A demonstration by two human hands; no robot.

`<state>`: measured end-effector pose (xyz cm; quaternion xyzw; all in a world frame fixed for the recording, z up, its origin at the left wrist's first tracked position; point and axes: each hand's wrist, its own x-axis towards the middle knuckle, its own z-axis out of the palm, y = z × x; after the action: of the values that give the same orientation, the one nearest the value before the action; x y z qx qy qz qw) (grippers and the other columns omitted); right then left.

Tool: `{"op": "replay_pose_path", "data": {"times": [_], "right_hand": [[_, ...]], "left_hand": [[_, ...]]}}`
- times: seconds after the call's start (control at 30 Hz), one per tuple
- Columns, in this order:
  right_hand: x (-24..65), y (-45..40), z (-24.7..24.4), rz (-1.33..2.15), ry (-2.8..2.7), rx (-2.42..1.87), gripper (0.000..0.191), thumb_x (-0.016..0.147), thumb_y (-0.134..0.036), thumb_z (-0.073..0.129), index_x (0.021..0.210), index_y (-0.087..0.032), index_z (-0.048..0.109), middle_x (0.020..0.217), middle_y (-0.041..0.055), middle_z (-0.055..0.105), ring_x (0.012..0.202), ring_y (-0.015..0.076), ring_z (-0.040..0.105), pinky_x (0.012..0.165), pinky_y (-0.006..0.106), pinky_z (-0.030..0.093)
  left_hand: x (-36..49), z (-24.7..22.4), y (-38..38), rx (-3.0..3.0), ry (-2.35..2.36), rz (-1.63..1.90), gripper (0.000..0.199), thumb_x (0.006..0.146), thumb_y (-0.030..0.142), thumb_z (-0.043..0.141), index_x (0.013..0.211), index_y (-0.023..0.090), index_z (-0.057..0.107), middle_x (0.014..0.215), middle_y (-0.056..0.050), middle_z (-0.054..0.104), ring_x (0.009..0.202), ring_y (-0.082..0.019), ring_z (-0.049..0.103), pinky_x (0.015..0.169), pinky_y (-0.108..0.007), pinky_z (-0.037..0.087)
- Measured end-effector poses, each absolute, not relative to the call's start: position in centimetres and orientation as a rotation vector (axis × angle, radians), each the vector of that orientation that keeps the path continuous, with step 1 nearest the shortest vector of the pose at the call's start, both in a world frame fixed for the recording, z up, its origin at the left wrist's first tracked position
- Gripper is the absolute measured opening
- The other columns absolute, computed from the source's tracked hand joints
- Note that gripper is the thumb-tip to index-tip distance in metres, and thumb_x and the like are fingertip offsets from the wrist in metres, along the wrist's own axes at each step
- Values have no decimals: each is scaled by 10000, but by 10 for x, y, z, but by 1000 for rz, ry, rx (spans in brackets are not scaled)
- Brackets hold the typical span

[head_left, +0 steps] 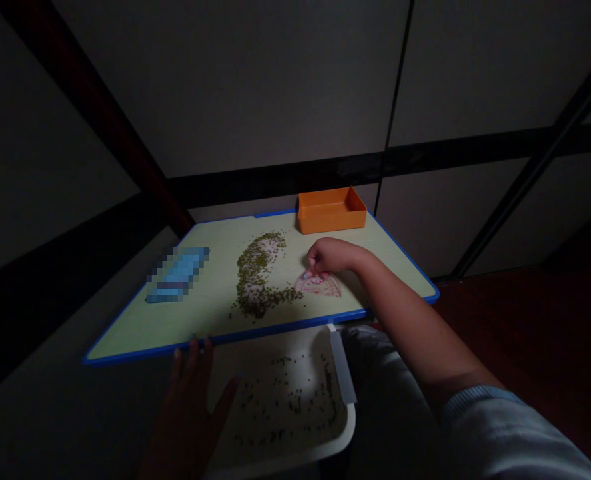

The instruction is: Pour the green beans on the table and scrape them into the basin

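A pink, see-through protractor [320,285] lies on the pale table with blue edging. My right hand [332,257] is closed in a pinch on its upper left part. Just left of the protractor, small green beans or seeds [255,267] are spread in a curved heap. My left hand [192,380] is in shadow at the table's front edge, fingers apart and holding nothing. Beside it, below the table edge, a white bin [345,430] has scattered seeds inside.
An orange open box [332,217] stands at the back of the table [395,273]. At the left lies a blue, blurred-out packet or case [179,273]. Dark-striped panels rise behind the table. My legs show beside the bin.
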<state>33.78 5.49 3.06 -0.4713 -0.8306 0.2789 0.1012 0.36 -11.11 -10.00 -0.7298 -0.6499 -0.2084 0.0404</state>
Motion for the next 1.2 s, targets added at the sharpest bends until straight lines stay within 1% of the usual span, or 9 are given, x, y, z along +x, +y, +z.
{"op": "replay_pose_path", "data": {"times": [0.3, 0.47, 0.57, 0.67, 0.77, 0.87, 0.97, 1.1, 1.2], "right_hand": [[338, 54, 36, 640, -2497, -1493, 183, 797, -285, 688, 737, -114, 716, 618, 26, 664, 537, 89, 511, 573, 232, 334], [340, 57, 36, 409, -2507, -1634, 210, 793, -323, 679, 815, -126, 748, 727, 68, 700, 600, 121, 513, 563, 256, 297], [344, 58, 38, 303, -2470, -1752, 258, 797, -372, 667, 859, -138, 758, 813, 105, 714, 660, 156, 546, 567, 267, 291], [349, 59, 39, 235, -2398, -1867, 267, 790, -378, 665, 897, -153, 762, 885, 124, 718, 716, 182, 571, 574, 269, 294], [352, 61, 39, 224, -2333, -1877, 252, 793, -365, 653, 883, -155, 759, 857, 111, 715, 684, 167, 551, 559, 268, 284], [355, 62, 39, 309, -2307, -1768, 211, 814, -320, 631, 845, -145, 745, 784, 76, 700, 628, 131, 512, 550, 257, 280], [355, 61, 40, 370, -2290, -1699, 187, 828, -278, 615, 813, -132, 730, 738, 54, 681, 604, 109, 492, 547, 247, 276], [349, 60, 39, 382, -2295, -1709, 216, 828, -323, 631, 804, -135, 734, 735, 59, 679, 604, 113, 487, 548, 252, 262], [339, 60, 32, 341, -2328, -1697, 226, 830, -340, 635, 839, -143, 745, 774, 82, 696, 648, 138, 522, 556, 265, 255]], "left_hand": [[5, -99, -109, -2219, -2032, -623, 744, 835, 561, 404, 1480, 221, 256, 1609, -114, 242, 1505, -338, 106, 1160, -585, 304], [6, -97, -111, -2221, -2027, -641, 752, 828, 572, 399, 1476, 213, 267, 1609, -108, 244, 1506, -334, 97, 1161, -568, 316], [7, -96, -111, -2223, -2043, -627, 755, 825, 573, 399, 1475, 212, 271, 1606, -114, 250, 1505, -342, 98, 1157, -578, 317], [7, -96, -111, -2216, -2031, -639, 753, 824, 577, 400, 1467, 201, 290, 1593, -130, 276, 1502, -348, 118, 1153, -583, 320], [7, -97, -111, -2237, -1988, -654, 742, 834, 561, 403, 1478, 222, 260, 1596, -125, 270, 1504, -338, 119, 1156, -583, 313], [7, -98, -112, -2240, -1977, -657, 743, 840, 550, 403, 1487, 230, 231, 1599, -127, 261, 1506, -337, 113, 1154, -587, 312], [6, -97, -113, -2230, -1992, -652, 743, 838, 556, 402, 1485, 228, 239, 1601, -125, 255, 1506, -338, 111, 1157, -588, 311], [5, -98, -111, -2224, -2027, -630, 746, 835, 556, 409, 1487, 240, 234, 1610, -111, 236, 1506, -344, 101, 1155, -590, 312], [4, -100, -110, -2225, -2035, -619, 746, 836, 550, 413, 1490, 246, 221, 1621, -94, 211, 1508, -338, 90, 1162, -583, 304]]}}
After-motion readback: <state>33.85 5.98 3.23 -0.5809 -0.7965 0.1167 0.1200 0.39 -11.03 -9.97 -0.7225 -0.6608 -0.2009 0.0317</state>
